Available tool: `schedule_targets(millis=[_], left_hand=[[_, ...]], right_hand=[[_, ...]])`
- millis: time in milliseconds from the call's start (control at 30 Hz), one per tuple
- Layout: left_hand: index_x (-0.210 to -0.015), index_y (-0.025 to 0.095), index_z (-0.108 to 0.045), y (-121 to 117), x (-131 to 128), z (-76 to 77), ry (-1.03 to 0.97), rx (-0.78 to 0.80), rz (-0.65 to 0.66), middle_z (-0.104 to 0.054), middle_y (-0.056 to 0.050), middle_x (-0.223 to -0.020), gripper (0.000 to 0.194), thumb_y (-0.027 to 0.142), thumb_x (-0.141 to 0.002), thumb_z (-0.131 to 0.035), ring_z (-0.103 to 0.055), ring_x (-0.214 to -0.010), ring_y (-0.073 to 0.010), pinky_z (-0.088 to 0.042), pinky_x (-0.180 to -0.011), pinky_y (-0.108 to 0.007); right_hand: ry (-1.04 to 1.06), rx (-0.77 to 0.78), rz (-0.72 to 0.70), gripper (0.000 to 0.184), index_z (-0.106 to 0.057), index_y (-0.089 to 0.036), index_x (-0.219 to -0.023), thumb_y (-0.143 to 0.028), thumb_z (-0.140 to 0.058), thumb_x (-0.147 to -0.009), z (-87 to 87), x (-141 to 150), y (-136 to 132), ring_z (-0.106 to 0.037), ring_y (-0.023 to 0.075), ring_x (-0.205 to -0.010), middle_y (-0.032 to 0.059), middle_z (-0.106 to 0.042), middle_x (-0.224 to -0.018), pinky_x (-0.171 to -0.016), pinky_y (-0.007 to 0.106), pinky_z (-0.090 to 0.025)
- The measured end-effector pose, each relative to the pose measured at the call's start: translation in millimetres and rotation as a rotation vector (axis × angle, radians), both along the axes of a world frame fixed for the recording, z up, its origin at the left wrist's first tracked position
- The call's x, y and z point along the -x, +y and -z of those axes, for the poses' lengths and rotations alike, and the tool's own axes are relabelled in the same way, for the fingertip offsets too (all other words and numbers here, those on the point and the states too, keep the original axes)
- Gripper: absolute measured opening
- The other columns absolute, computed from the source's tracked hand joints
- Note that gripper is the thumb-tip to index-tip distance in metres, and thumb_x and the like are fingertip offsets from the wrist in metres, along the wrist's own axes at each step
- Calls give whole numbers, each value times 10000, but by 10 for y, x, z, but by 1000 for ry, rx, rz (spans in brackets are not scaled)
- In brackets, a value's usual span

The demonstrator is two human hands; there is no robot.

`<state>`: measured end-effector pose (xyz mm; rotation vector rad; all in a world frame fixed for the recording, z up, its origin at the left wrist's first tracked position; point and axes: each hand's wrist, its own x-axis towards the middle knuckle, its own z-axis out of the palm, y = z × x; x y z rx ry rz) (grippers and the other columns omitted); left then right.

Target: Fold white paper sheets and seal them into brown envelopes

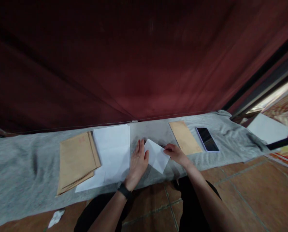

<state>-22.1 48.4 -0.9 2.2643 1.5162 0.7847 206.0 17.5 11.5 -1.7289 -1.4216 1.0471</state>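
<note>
A small folded sheet of white paper (157, 157) lies turned at an angle on the grey cloth between my hands. My left hand (138, 162), with a dark watch at its wrist, rests flat along the paper's left edge, fingers stretched out. At the right corner, my right hand (174, 152) pinches the paper between thumb and curled fingers. Just beyond the right hand lies a brown envelope (184, 137). Left of my left hand is a stack of larger white sheets (112, 151), partly covered by several brown envelopes (76, 158).
A phone (207, 139) with a purple edge lies at the right on the grey cloth (20, 167). A dark red curtain-like surface (144, 64) rises behind. A crumpled white scrap (56, 217) is on the tiled floor (255, 190). Printed boxes or sheets stand at far right.
</note>
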Motion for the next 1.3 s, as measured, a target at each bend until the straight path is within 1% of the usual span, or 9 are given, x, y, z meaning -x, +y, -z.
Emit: schedule_targets(millis=[133, 233, 400, 533, 633, 733, 900, 1067, 1300], left_hand=[[-1555, 184, -255, 112, 10, -70, -424, 306, -137, -473, -169, -1510, 645, 351, -974, -479, -574, -1284, -252, -513, -1027, -395], [-1533, 209, -309, 112, -12, -173, -821, 554, -202, -581, -161, -1403, 708, 407, -919, -601, -649, -1164, -239, -546, -939, -370], [-1145, 147, -689, 13, -114, -276, -944, 792, 89, -735, -117, -1139, 505, 476, -767, -748, -686, -1028, -265, -556, -865, -360], [-1066, 144, -708, -6, -143, -262, -705, 629, 103, -751, -111, -1071, 390, 466, -898, -567, -715, -953, -260, -583, -812, -373], [-1285, 169, -621, 17, -82, -271, -419, 251, 150, -670, -122, -1292, 391, 255, -970, -406, -626, -1208, -251, -512, -1019, -415], [-1480, 188, -428, 17, -10, -256, -142, -31, 241, -471, -99, -1526, 597, 42, -914, -311, -399, -1434, -197, -366, -1182, -412], [-1507, 121, -356, -97, 9, -94, 234, -171, 258, -371, -110, -1589, 758, -84, -780, -306, -208, -1511, -201, -348, -1203, -401], [-1471, 44, -382, -217, -33, 28, 345, -165, 247, -373, -170, -1576, 698, -56, -781, -341, -192, -1512, -238, -369, -1184, -412], [-1424, 17, -446, -231, -43, 26, 377, -84, 242, -410, -205, -1544, 572, 56, -857, -382, -285, -1484, -276, -347, -1183, -446]], right_hand=[[222, -11, 100, 244, -599, -205, -843, -443, -546, -845, -83, -13, -21, -644, 197, -735, 25, -641, -776, -602, 306, -559], [560, -38, 228, 364, -585, -226, -830, -523, -749, -697, -139, 37, -31, -628, 177, -748, -6, -624, -802, -645, 311, -589], [756, -51, 304, 446, -614, -219, -792, -503, -875, -569, -170, 189, -15, -593, 144, -694, -36, -602, -777, -586, 274, -576], [765, -42, 320, 433, -640, -211, -796, -538, -856, -613, -171, 241, 31, -636, 165, -756, -6, -655, -810, -652, 279, -574], [883, 37, 328, 479, -666, -194, -917, -656, -670, -792, -196, 207, 56, -691, 208, -834, 67, -715, -887, -768, 350, -580], [1016, 114, 263, 567, -655, -180, -1025, -691, -438, -906, -199, 151, 61, -711, 245, -844, 110, -733, -935, -779, 416, -581], [614, 26, 332, 397, -622, -197, -1090, -442, -641, -778, -23, 98, 92, -677, 215, -753, 36, -712, -855, -639, 328, -555], [304, -36, 354, 345, -657, -192, -1058, -252, -626, -719, 108, 81, 176, -621, 180, -649, -28, -642, -661, -628, 284, -485], [-431, -7, 148, 380, -608, -190, -1237, -160, -527, -867, 36, 150, 41, -697, 212, -898, 70, -741, -959, -789, 293, -489]])
